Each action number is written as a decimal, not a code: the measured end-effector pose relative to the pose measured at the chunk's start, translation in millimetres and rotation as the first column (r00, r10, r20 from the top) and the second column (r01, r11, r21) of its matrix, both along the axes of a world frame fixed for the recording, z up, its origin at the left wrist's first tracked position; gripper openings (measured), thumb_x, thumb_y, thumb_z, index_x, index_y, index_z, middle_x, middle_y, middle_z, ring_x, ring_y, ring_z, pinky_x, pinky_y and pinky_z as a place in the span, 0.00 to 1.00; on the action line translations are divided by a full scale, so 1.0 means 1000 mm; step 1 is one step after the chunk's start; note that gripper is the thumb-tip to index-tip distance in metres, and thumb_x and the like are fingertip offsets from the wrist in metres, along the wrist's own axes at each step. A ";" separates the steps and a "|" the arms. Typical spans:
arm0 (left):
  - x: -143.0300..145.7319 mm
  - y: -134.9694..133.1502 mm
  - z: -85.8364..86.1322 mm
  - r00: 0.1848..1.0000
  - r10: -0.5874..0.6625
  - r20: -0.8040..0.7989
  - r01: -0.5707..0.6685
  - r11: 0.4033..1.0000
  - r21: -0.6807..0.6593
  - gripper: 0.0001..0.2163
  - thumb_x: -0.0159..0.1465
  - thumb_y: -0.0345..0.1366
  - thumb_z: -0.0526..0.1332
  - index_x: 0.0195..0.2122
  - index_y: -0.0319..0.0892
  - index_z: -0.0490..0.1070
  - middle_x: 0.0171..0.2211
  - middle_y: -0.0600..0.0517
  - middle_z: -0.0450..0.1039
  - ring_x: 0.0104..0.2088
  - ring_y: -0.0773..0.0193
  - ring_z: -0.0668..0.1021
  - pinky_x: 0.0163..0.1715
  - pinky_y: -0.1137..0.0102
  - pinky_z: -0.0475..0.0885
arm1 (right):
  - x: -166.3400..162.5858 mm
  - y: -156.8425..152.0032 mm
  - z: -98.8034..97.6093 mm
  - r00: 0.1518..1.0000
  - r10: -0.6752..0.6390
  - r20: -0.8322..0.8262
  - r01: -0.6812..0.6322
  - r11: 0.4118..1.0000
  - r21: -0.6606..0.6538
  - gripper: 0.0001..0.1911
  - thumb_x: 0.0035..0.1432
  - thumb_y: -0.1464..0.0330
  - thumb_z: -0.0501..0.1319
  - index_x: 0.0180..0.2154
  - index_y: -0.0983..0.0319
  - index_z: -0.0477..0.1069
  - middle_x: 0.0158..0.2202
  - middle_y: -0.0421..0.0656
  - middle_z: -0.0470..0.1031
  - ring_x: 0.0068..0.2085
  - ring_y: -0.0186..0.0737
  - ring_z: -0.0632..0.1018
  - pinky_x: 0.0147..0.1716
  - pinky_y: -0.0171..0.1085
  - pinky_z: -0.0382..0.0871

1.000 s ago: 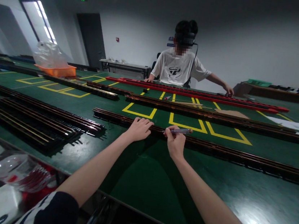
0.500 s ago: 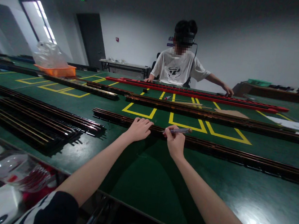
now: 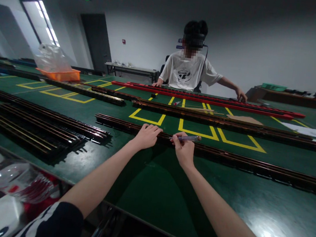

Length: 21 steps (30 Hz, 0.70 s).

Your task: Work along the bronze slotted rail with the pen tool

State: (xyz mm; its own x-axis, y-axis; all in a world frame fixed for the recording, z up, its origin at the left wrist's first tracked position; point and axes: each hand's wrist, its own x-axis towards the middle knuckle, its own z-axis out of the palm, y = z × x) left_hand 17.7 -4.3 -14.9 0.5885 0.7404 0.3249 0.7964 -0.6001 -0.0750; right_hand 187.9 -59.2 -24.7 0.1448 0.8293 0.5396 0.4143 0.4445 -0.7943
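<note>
A long dark rail with copper-coloured strips point(image 3: 244, 162) lies across the green table in front of me. My left hand point(image 3: 147, 135) rests over this rail, its fingers bent across the top and gripping it. Just to the right, my right hand point(image 3: 183, 148) pinches a pen-shaped tool point(image 3: 191, 138) with a greyish, see-through-looking barrel. The tool lies nearly level, and its thin tip points left at the rail between my hands. Whether the tip touches the rail is too small to tell.
Several similar dark rails point(image 3: 38, 127) lie at the left, and another row point(image 3: 204, 117) runs beyond mine. A person point(image 3: 185, 72) sits opposite at a red rail point(image 3: 212, 99). An orange basket point(image 3: 62, 75) holds a plastic bag. A clear bottle point(image 3: 12, 177) is by the near-left table edge.
The rail has slid slightly left under my left hand. My right hand and the tool have shifted a little left too. The person opposite has turned their head slightly.
</note>
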 end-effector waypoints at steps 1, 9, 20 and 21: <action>0.000 0.000 0.000 1.000 0.000 0.002 0.000 1.000 -0.003 0.19 0.61 0.27 0.48 0.53 0.42 0.66 0.52 0.46 0.70 0.51 0.56 0.71 0.53 0.57 0.60 | 0.000 0.000 0.000 1.000 0.003 0.003 -0.003 1.000 0.000 0.11 0.59 0.61 0.56 0.29 0.60 0.67 0.26 0.43 0.76 0.29 0.41 0.78 0.31 0.39 0.72; -0.001 0.001 0.000 1.000 -0.010 0.014 0.010 0.999 -0.049 0.21 0.61 0.26 0.46 0.54 0.43 0.65 0.52 0.47 0.70 0.51 0.57 0.71 0.52 0.59 0.61 | -0.001 0.000 0.001 0.999 0.033 0.016 -0.033 0.999 -0.009 0.11 0.59 0.60 0.56 0.29 0.59 0.67 0.27 0.42 0.76 0.29 0.41 0.77 0.30 0.40 0.72; -0.002 -0.002 0.001 0.999 -0.013 0.037 0.015 0.999 -0.050 0.17 0.63 0.38 0.51 0.52 0.41 0.65 0.50 0.47 0.71 0.49 0.55 0.71 0.50 0.59 0.62 | 0.001 0.007 0.001 0.992 0.053 -0.110 -0.062 0.995 -0.076 0.10 0.55 0.61 0.57 0.28 0.60 0.67 0.25 0.42 0.74 0.27 0.40 0.76 0.20 0.34 0.69; -0.002 -0.002 0.001 0.999 -0.015 0.039 0.017 0.999 -0.051 0.17 0.63 0.39 0.51 0.52 0.41 0.65 0.50 0.46 0.71 0.49 0.55 0.71 0.50 0.59 0.62 | 0.001 0.008 0.001 0.990 0.064 -0.122 -0.074 0.994 -0.079 0.10 0.55 0.61 0.58 0.28 0.60 0.67 0.25 0.42 0.74 0.27 0.39 0.76 0.19 0.33 0.68</action>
State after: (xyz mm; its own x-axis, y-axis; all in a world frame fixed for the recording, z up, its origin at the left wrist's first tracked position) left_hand 16.1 -6.6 -13.5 0.5884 0.7471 0.3092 0.7882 -0.6152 -0.0136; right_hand 188.8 -51.5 -23.5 0.1445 0.8807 0.4510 0.2849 0.3995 -0.8713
